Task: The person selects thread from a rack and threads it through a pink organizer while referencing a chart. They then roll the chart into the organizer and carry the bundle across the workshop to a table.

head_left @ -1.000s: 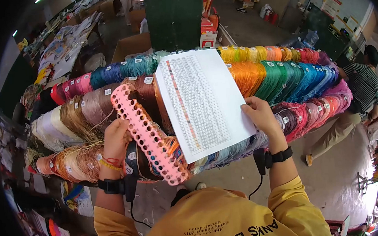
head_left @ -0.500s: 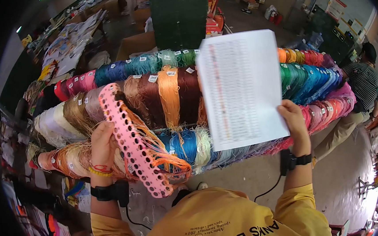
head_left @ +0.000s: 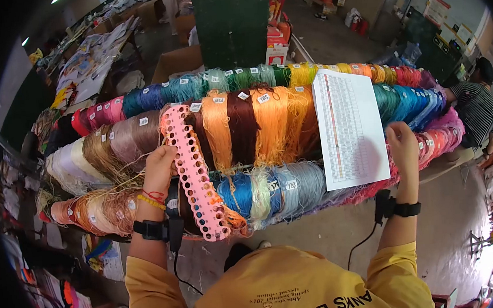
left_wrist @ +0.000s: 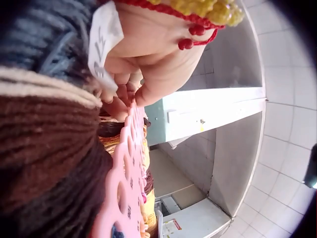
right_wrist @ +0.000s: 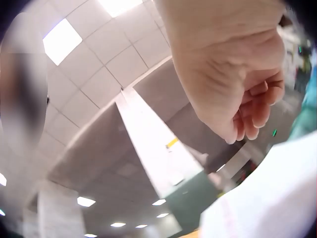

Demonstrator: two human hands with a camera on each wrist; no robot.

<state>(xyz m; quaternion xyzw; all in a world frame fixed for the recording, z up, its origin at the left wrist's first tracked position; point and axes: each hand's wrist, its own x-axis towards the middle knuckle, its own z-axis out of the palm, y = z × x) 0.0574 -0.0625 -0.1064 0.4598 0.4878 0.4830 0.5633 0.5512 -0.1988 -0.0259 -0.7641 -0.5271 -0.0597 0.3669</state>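
My left hand (head_left: 160, 165) pinches the edge of a long pink thread-sorting card (head_left: 193, 175), punched with rows of holes. Orange and other threads hang from the card's lower end. Seen from the left wrist, thumb and fingertips grip the rim of the pink card (left_wrist: 130, 163), close beside a white tag and dark skeins. A white sheet (head_left: 351, 128) printed with a colour table leans on the skeins to the right. Just beside its right edge, my right hand (head_left: 403, 144) is off the paper. In the right wrist view its fingers (right_wrist: 255, 111) hang loosely curled, holding nothing.
Rows of tagged thread skeins (head_left: 273, 123) lie across a rack ahead. A green pillar (head_left: 233, 27) stands behind it. Another person (head_left: 474, 101) is at the rack's right end. A cluttered table (head_left: 97, 56) stands at the back left.
The sheet moved right, then came to lie on the skeins, and my right hand let go of it. My left hand with the pink card swung left and back right.
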